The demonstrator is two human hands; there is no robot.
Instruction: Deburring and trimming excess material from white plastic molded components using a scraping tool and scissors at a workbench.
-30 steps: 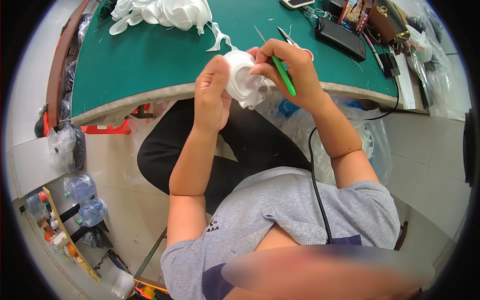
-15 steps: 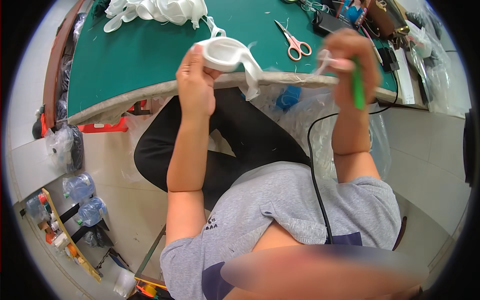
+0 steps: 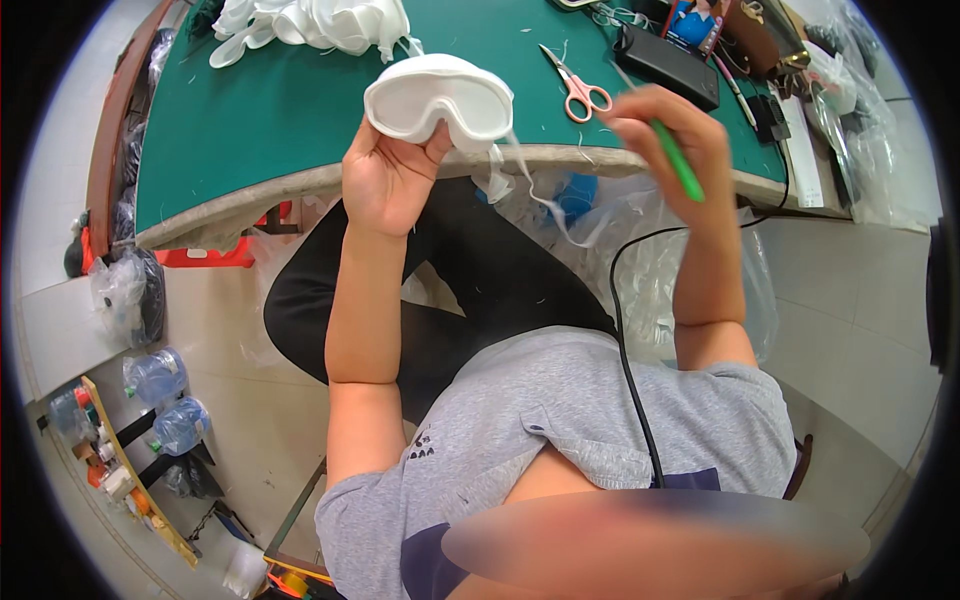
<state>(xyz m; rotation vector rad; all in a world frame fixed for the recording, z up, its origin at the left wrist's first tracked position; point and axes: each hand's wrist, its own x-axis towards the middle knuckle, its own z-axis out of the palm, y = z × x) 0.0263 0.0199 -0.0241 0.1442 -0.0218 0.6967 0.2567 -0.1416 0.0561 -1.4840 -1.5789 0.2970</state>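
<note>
My left hand (image 3: 388, 185) grips a white padded eye mask (image 3: 440, 82) by its lower edge, the broad goggle-shaped side showing and the nose notch toward me. From the mask's right side a thin white strap (image 3: 545, 200) dangles past the table edge. My right hand (image 3: 695, 135), slightly blurred, is closed round a slim tool with a green handle (image 3: 678, 160); a thin pale tip seems to stick out beyond the fingers, its kind unclear. Between the hands, on the green table, lie pink-handled scissors (image 3: 584, 97), partly open.
White masks (image 3: 310, 20) lie heaped at the far left of the green table (image 3: 250, 120). A black box (image 3: 667, 66), a pen and a brown bag (image 3: 760, 35) crowd the far right. A black cable (image 3: 617, 290) hangs before my body. Clear plastic bags (image 3: 645, 250) sit below the table.
My left hand has turned the mask so its broad side shows. My right hand has let go of the white strap, which now hangs loose, and has moved slightly toward the left.
</note>
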